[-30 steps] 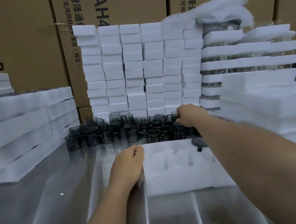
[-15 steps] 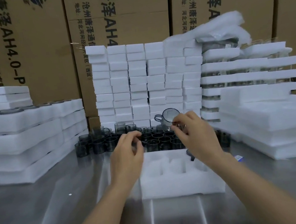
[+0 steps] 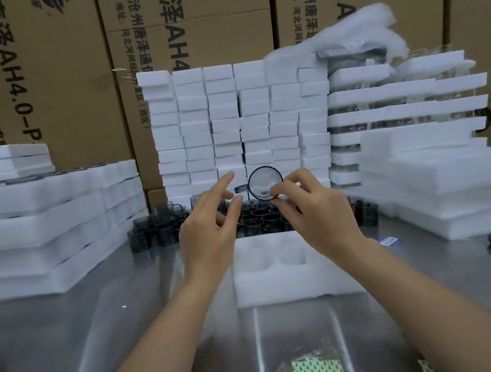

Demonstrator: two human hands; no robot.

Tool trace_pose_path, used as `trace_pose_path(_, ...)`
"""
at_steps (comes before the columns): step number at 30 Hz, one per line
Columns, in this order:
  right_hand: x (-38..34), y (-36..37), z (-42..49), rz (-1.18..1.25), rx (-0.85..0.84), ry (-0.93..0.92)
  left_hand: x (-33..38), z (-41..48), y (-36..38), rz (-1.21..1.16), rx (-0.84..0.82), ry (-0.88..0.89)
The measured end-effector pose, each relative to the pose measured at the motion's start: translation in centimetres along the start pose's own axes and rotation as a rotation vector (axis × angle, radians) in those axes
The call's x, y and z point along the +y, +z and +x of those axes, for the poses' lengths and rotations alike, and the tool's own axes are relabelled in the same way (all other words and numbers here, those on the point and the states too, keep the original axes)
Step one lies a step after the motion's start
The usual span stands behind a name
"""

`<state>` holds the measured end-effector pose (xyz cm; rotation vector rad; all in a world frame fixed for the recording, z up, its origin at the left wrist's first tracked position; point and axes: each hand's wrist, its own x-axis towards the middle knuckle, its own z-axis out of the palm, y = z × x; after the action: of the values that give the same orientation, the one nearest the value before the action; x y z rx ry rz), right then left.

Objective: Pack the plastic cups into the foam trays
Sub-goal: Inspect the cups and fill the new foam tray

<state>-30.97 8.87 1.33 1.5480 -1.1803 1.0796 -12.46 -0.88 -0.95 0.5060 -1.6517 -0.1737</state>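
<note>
The right hand holds one clear cup raised beyond the near foam tray, grip pinching its rim; the left hand hovers just left, grip spread. Likely light, stiff, slippery: take rim or handle

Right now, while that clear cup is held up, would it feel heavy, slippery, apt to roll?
Probably light: the right hand holds the cup up by a fingertip pinch. Likely somewhat slippery, as its clear wall looks smooth and glossy. On its side it might roll, being round, though its handle should stop it.
</note>
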Motion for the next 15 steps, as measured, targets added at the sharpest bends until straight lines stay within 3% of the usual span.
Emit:
trace_pose_path(7,-0.8,0.4,-0.2,0.017,0.084,-0.026,0.5,0.2,0.1,-0.042,0.046,0.024)
trace_pose_path(15,-1.4,0.8,-0.9,0.219,-0.006,0.289,0.7,0.1,0.0,-0.055,0.05,0.022)
